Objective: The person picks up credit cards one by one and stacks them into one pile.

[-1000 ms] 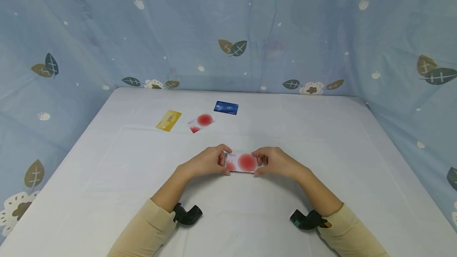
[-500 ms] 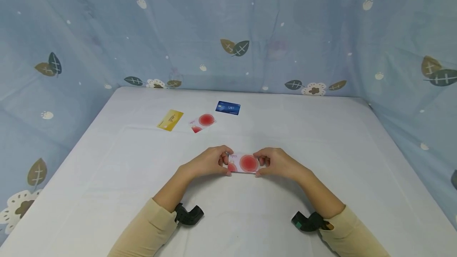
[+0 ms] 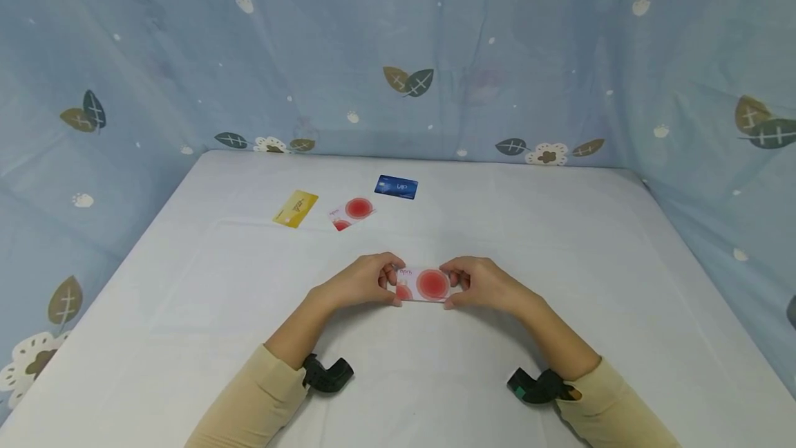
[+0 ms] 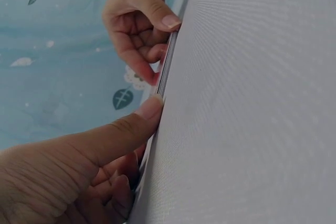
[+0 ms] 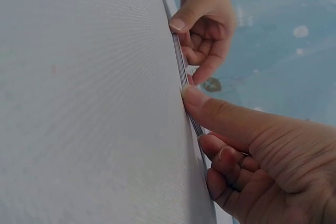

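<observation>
A small stack of cards, the top one white with red circles, lies flat at the middle of the white table. Its layered edge shows as thin stripes in the left wrist view. At its left end my left hand pinches the corners between thumb and index finger. The right hand grips the right end the same way, thumb on the near edge and index finger on the far one. The remaining fingers of both hands are curled in beside the card ends.
Farther back lie a yellow card, a white card with red circles and a blue VIP card, apart from each other. White cloth covers the table. A blue patterned curtain stands behind and at both sides.
Both hands keep their hold on the stack in the same place. Only the head view has shifted slightly; the loose cards have not moved.
</observation>
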A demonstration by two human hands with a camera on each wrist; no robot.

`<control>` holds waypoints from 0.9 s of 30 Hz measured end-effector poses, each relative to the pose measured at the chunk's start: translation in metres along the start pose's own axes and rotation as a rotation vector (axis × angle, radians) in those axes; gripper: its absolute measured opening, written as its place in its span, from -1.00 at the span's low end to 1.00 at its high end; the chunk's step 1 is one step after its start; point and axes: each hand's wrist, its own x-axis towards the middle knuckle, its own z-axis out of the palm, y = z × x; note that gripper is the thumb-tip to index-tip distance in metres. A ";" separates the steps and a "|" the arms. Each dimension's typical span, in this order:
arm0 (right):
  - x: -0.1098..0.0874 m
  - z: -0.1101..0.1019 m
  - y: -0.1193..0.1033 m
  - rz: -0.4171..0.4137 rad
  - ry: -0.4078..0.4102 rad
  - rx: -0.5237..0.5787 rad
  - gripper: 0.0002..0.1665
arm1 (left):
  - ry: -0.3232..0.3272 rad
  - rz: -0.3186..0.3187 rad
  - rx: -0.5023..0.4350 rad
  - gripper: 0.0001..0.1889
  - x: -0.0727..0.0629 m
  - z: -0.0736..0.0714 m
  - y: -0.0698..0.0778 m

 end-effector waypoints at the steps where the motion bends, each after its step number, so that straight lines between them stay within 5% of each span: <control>1: 0.000 0.000 0.000 -0.002 0.001 0.002 -0.37 | 0.002 0.004 -0.001 -0.45 0.000 0.000 0.000; 27: 0.002 -0.003 0.005 0.018 0.004 0.027 -0.26 | -0.005 -0.012 -0.099 -0.32 0.001 -0.006 -0.012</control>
